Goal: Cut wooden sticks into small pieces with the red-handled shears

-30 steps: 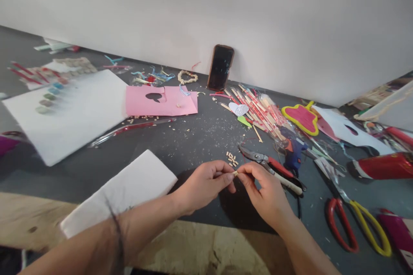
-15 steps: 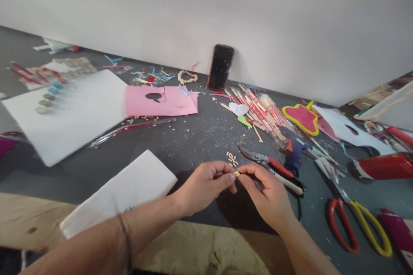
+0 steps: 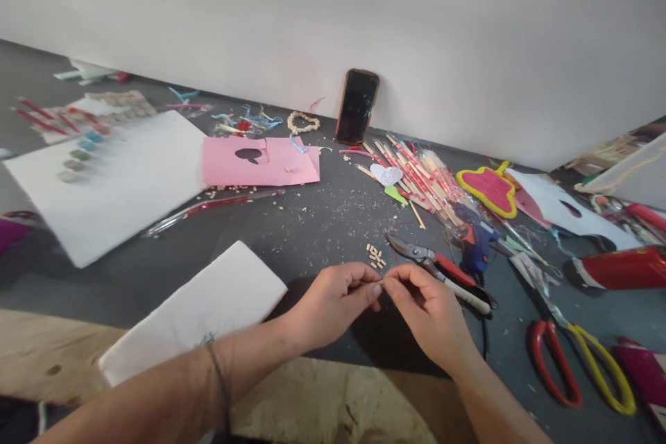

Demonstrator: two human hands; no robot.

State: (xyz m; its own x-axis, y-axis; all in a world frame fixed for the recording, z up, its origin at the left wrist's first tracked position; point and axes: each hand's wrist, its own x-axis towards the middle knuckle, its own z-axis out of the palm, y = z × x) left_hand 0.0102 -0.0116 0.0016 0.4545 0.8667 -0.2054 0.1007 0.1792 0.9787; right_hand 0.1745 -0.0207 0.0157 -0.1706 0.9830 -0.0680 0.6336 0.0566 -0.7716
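Observation:
My left hand and my right hand meet fingertip to fingertip above the dark tabletop near its front edge. Both are pinched round one tiny pale piece, mostly covered by the fingers. Just beyond the fingertips lies a small pile of short wooden pieces. Pruning shears with red and white handles lie right behind my right hand. A white foam block sits under and beside my left forearm.
A phone leans on the wall. Pink paper and a white board lie left. Wrapped sticks, a blue glue gun, red-and-yellow scissors and a red can are at the right.
The pale piece between my fingertips shows less than before, as the fingers have shifted slightly around it. My hands stay in nearly the same place.

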